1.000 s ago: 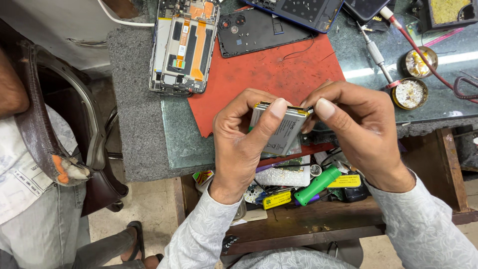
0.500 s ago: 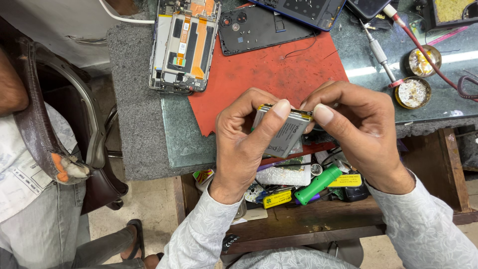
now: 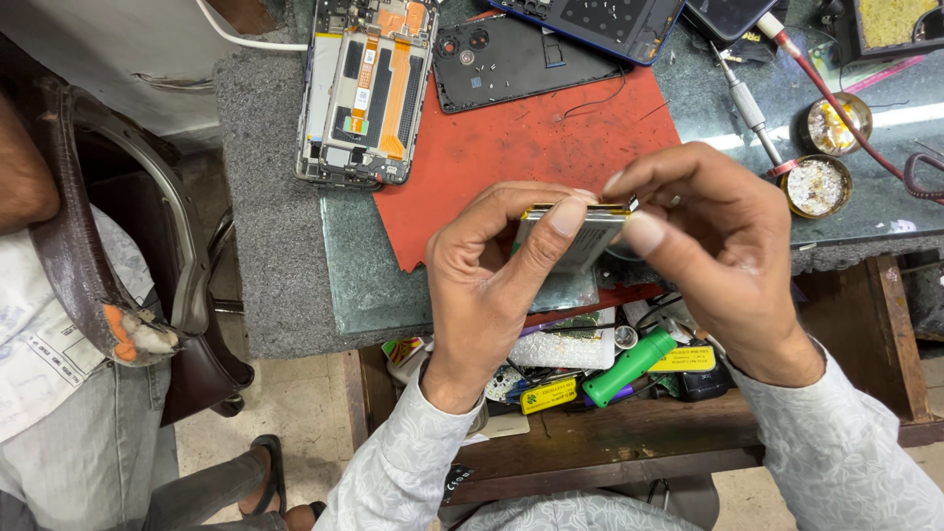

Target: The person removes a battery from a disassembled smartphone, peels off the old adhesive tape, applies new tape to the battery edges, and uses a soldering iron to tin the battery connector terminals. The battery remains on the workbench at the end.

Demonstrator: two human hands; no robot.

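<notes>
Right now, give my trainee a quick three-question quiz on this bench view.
1. True or false: both hands hold the flat silver battery.
2. The opened phone frame lies: A) on the red mat, B) left of the mat, on the grey pad, C) in the drawer.
3. What colour is the cylindrical tool in the drawer?

Key: 1 true, the left hand and right hand pinch it together. 2 B. 3 green.
</notes>
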